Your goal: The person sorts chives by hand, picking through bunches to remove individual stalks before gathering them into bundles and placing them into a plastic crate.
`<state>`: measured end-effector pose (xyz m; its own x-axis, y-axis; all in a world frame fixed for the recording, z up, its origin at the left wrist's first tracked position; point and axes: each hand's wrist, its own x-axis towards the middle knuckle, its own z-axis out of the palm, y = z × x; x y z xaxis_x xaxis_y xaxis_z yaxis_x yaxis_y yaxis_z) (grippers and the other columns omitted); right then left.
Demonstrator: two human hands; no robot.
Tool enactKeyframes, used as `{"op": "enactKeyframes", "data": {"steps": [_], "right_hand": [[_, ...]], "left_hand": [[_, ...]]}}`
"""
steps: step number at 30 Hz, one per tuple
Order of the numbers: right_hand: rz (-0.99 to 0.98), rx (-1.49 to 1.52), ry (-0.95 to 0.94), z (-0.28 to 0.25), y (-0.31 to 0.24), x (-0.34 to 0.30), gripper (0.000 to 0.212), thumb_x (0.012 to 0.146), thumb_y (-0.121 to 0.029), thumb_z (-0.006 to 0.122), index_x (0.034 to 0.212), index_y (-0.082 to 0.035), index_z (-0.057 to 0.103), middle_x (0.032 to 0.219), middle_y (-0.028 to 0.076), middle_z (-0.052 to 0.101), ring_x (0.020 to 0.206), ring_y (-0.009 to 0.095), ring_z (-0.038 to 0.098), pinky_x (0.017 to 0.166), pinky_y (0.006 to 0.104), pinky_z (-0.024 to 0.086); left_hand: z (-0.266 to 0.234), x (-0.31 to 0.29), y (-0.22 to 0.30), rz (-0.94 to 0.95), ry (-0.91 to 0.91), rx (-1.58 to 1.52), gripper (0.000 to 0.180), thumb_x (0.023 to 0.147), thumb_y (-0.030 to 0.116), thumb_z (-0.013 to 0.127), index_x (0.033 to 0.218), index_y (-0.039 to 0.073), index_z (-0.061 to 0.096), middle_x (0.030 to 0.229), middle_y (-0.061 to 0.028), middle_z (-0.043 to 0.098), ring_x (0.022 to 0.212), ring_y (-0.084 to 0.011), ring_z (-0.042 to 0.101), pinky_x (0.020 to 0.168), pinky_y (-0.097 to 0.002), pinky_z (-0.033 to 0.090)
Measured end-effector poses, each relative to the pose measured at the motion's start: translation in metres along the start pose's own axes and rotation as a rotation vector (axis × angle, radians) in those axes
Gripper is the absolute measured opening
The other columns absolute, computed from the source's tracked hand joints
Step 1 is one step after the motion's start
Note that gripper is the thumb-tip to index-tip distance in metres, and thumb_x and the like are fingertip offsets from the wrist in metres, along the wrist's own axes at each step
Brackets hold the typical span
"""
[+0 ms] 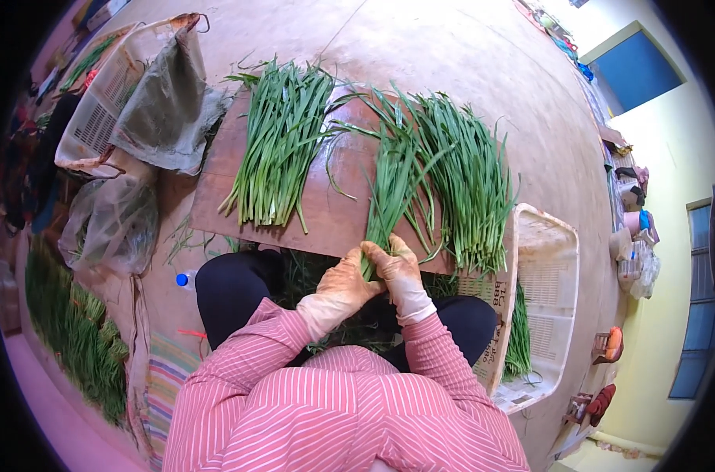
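Both my hands wear stained, pale rubber gloves and meet at the near edge of a low brown board [342,169]. Between them stands a bunch of garlic chives [391,177], its leaves fanning away over the board. My left hand [343,285] closes round the lower stalks from the left. From the right, my right hand [398,271] grips the same stalks, thumb up. A larger pile of chives [471,189] lies just right of the held bunch. Another pile [279,145] rests on the board's left side. The cut ends are hidden by my gloves.
A white plastic crate [550,291] with some chives inside stands by my right knee. At the far left are another crate [98,118], a grey cloth [165,106] and a clear plastic bag [114,224]. Many chive bundles [74,330] lie at the lower left, near a blue bottle cap [182,279].
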<state>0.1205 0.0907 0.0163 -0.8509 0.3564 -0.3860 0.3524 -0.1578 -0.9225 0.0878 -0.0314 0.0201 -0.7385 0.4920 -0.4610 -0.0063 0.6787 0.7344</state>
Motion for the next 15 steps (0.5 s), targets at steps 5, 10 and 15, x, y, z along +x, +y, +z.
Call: {"op": "enactKeyframes", "data": {"steps": [5, 10, 15], "right_hand": [[0.014, 0.4, -0.15, -0.005, -0.003, 0.004, 0.029, 0.09, -0.017, 0.064, 0.113, -0.001, 0.056, 0.089, 0.001, 0.063, 0.07, 0.007, 0.056, 0.063, 0.0209, 0.047], [0.102, 0.393, -0.044, -0.011, 0.011, 0.014, 0.032, 0.089, -0.02, 0.066, 0.114, -0.002, 0.057, 0.089, 0.001, 0.062, 0.069, 0.007, 0.057, 0.055, 0.0184, 0.044], [0.004, 0.23, 0.268, -0.051, 0.0, 0.01, 0.045, 0.083, -0.022, 0.073, 0.121, -0.006, 0.055, 0.085, -0.006, 0.061, 0.055, 0.001, 0.038, 0.05, 0.0141, 0.032]], "left_hand": [[-0.01, 0.007, -0.013, -0.085, -0.383, -1.109, 0.037, 0.084, 0.02, 0.071, 0.11, 0.004, 0.051, 0.091, -0.004, 0.061, 0.072, -0.0134, 0.064, 0.06, -0.0256, 0.054], [0.001, 0.019, -0.03, -0.232, -0.54, -1.294, 0.031, 0.088, 0.022, 0.067, 0.111, 0.005, 0.054, 0.089, -0.0047, 0.064, 0.063, -0.0094, 0.063, 0.051, -0.0204, 0.053], [0.01, 0.024, -0.038, -0.237, -0.452, -1.267, 0.035, 0.088, 0.02, 0.066, 0.118, 0.008, 0.053, 0.087, -0.0035, 0.065, 0.063, -0.0086, 0.063, 0.051, -0.0204, 0.052]]}}
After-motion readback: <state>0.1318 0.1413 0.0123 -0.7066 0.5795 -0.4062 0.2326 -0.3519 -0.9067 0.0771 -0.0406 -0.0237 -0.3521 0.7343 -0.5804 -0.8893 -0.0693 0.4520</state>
